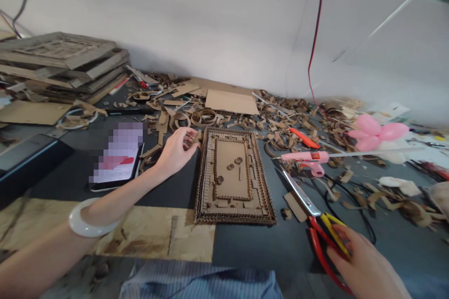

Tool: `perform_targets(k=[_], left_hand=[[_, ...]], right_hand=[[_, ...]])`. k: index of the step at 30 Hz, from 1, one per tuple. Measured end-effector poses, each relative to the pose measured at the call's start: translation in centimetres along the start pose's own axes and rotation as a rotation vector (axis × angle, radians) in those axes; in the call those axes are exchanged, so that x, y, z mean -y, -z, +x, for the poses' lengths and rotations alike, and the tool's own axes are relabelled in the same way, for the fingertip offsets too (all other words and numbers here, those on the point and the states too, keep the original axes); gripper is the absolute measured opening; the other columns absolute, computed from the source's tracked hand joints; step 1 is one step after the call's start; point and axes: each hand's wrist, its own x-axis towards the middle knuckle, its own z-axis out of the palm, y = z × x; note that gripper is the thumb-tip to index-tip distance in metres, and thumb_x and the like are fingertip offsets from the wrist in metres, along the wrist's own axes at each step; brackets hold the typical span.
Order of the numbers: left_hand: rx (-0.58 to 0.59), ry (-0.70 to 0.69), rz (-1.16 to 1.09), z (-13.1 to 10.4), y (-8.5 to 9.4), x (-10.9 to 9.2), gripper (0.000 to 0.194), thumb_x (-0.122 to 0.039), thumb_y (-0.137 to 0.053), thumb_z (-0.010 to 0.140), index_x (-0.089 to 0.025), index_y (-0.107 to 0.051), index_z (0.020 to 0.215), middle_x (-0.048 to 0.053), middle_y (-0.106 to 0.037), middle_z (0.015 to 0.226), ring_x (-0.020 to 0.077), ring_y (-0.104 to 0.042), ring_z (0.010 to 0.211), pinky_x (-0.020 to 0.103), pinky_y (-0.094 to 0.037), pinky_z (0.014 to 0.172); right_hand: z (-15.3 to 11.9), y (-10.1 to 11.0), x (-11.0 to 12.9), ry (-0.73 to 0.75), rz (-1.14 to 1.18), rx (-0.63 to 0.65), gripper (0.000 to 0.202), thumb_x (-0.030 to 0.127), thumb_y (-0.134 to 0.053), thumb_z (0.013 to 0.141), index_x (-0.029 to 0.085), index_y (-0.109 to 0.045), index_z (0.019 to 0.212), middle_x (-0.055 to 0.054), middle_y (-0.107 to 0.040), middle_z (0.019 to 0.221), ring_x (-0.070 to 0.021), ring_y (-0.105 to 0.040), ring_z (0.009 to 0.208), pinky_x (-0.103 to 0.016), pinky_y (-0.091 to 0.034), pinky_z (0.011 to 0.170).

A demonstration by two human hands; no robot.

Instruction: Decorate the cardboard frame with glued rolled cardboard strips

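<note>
Dark table (245, 247), pale wall (210, 18), scissors (315, 213)

A rectangular brown cardboard panel (228, 189) lies flat on the dark worktop (245, 250), its long sides running away from the person. Ridged corrugated strips border it in nested rectangles; three small coils (230, 167) and a thin stem-like strip (240, 173) sit on its plain centre. To its right, red-and-yellow-handled scissors (308, 206) point away, gripped in the right hand (361, 259).

White rounded bangle (77, 222) on left forearm (135, 197); creased blue garment (203, 284), pale stripes
</note>
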Motion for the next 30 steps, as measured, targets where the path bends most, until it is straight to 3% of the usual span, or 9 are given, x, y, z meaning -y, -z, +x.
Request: perform_targets(k=[3, 5, 10, 16, 22, 30], left_hand=[[0.017, -0.021, -0.073, -0.1, -0.2, -0.2, 0.018, -0.024, -0.054, 0.074, -0.015, -0.05, 0.089, 0.008, -0.058, 0.092, 0.0148, -0.059, 0.072, 0.026, -0.052, 0.059], [0.034, -0.032, -0.112, -0.2, -0.3, -0.3, 0.02, -0.025, -0.056, 0.074, -0.015, -0.05, 0.089, 0.007, -0.058, 0.091, 0.014, -0.059, 0.07, 0.025, -0.052, 0.058], [0.074, -0.023, -0.184, -0.4, -0.4, -0.2, 0.02, -0.029, -0.06, 0.073, -0.015, -0.053, 0.085, 0.004, -0.06, 0.077, 0.0129, -0.059, 0.064, 0.025, -0.054, 0.06], [0.132, 0.0, -0.256, -0.4, -0.4, -0.3, 0.021, -0.033, -0.062, 0.072, -0.014, -0.054, 0.076, 0.002, -0.061, 0.069, 0.0128, -0.061, 0.063, 0.024, -0.055, 0.061], [0.13, 0.004, -0.266, -0.4, -0.3, -0.5, 0.021, -0.035, -0.06, 0.073, -0.014, -0.056, 0.074, 0.002, -0.062, 0.069, 0.0128, -0.062, 0.063, 0.023, -0.055, 0.062], [0.108, -0.026, -0.177, -0.5, -0.3, -0.6, 0.015, -0.029, -0.054, 0.077, -0.015, -0.058, 0.075, 0.003, -0.064, 0.073, 0.0131, -0.061, 0.062, 0.022, -0.052, 0.062]], right_hand=[[0.0, 1.1, 1.8, -0.048, 0.061, -0.04, 0.044, 0.05, -0.044, 0.066, 0.019, -0.062, 0.091, -0.012, -0.065, 0.088, -0.0262, -0.063, 0.073, -0.036, -0.048, 0.058], [0.1, 1.6, 3.6, -0.004, 0.133, -0.078, 0.04, 0.051, -0.047, 0.069, 0.021, -0.063, 0.088, -0.009, -0.066, 0.084, -0.0253, -0.063, 0.073, -0.035, -0.047, 0.06], [0.4, 0.7, 9.7, 0.292, 0.3, -0.16, 0.026, 0.039, -0.047, 0.078, 0.02, -0.063, 0.079, -0.007, -0.065, 0.081, -0.0221, -0.06, 0.075, -0.034, -0.045, 0.069], [1.2, -1.4, 15.0, 0.508, 0.243, -0.089, 0.019, 0.021, -0.049, 0.081, 0.016, -0.066, 0.087, -0.008, -0.062, 0.087, -0.0224, -0.054, 0.084, -0.035, -0.045, 0.076], [1.3, -2.8, 16.6, 0.611, 0.039, -0.06, 0.029, 0.02, -0.044, 0.085, 0.018, -0.063, 0.107, -0.009, -0.058, 0.115, -0.0304, -0.044, 0.106, -0.045, -0.045, 0.08], [0.8, -3.7, 16.1, 0.634, 0.068, -0.03, 0.03, 0.019, -0.039, 0.087, 0.017, -0.064, 0.104, -0.005, -0.063, 0.112, -0.0266, -0.046, 0.109, -0.044, -0.039, 0.089]])
